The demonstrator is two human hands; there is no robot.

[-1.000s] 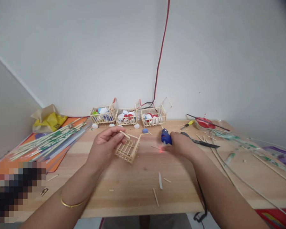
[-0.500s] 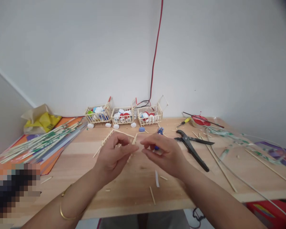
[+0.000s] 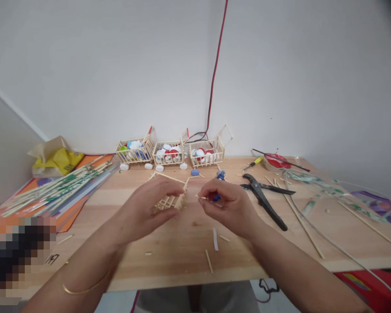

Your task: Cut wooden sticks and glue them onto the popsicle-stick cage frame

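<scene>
My left hand (image 3: 150, 204) grips a small cart frame (image 3: 171, 201) built from thin wooden sticks, held just above the wooden table (image 3: 182, 252) at its middle. My right hand (image 3: 226, 204) pinches a short wooden stick (image 3: 200, 197) whose tip points at the frame's right end. A blue glue gun (image 3: 219, 176) lies on the table just behind my right hand, partly hidden by it.
Three finished stick carts (image 3: 171, 152) filled with bottle caps stand along the wall. Black pliers (image 3: 263, 195) lie right of my right hand. A bundle of long sticks (image 3: 58, 187) on coloured paper lies at the left. Loose stick offcuts (image 3: 209, 261) sit near the front edge.
My right hand left the glue gun and came to the centre, now pinching a short stick. My left hand lifted and turned the frame, then lowered it toward the table.
</scene>
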